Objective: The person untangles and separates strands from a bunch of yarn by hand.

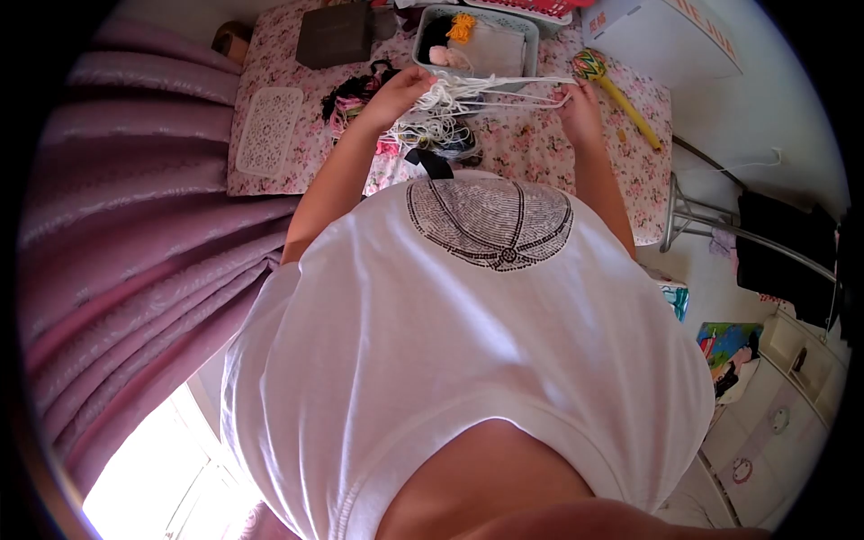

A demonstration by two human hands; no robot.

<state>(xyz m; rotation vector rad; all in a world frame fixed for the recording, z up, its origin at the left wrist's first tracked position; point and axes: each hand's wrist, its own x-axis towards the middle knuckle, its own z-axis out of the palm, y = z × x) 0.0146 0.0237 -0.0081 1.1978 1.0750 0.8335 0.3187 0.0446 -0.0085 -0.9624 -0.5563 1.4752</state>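
This is looking like a room in a home: purple curtains [135,171] are hanging beside a bright window [162,459], a pink floral cloth [531,148] is covering the table, and dark fabric [783,247] is hanging over a metal rail [792,254].

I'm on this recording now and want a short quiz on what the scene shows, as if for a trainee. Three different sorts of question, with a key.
1. True or false: the white yarn stretches between the left hand and the right hand.
2. Multiple choice: what colour is the bright bundle in the light basket?
A) green
B) yellow-orange
C) purple
3. Short answer: which hand is nearer to the white openwork tray?

Key: 1. True. 2. B. 3. The left hand.
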